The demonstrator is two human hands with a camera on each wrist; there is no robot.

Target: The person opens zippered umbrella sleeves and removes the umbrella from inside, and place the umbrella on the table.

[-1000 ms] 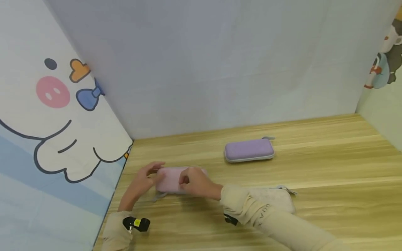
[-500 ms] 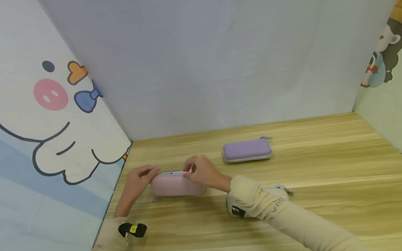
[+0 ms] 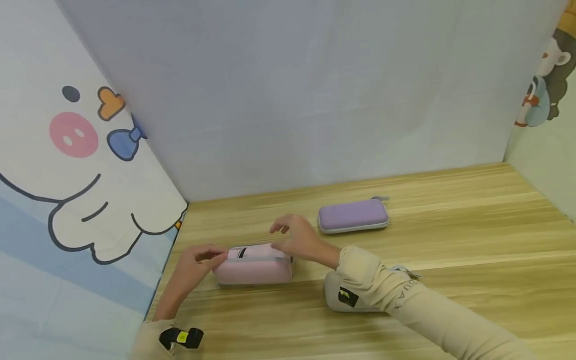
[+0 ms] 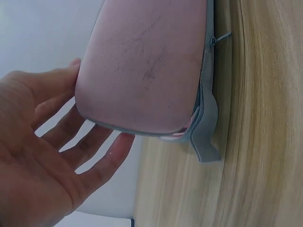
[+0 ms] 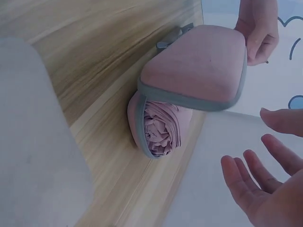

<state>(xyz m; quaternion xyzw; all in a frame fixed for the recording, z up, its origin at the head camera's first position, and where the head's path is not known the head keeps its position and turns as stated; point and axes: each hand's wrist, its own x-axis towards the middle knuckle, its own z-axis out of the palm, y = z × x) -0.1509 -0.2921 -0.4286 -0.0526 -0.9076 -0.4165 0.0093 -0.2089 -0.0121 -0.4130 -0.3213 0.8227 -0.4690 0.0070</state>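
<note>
At the far left a wall [image 3: 33,215] bears a cartoon print in white, pink and blue. In front of it, a cream sleeve with a black device [image 3: 182,338] strapped to it leads to the left hand [image 3: 193,267], which grips the left end of the pink case's lid [image 4: 142,66] between thumb and fingers. The pink case [image 3: 254,271] stands on the left part of the wooden table [image 3: 252,325], its lid raised and tilted; a grey strap [image 4: 204,130] hangs at its left end. Inside, folded pink fabric [image 5: 161,130] shows at the right end. Just beside that end is the right hand [image 3: 301,237], released, its fingers spread and loosely bent; the right wrist view shows them apart from the case. Next comes a purple case [image 3: 353,216], closed, lying farther back with its loop at the right. Nearer the person lies a grey case [image 3: 335,294], partly hidden beneath the right sleeve [image 3: 432,305]. At the far right, a printed figure [image 3: 540,97] decorates another wall.
</note>
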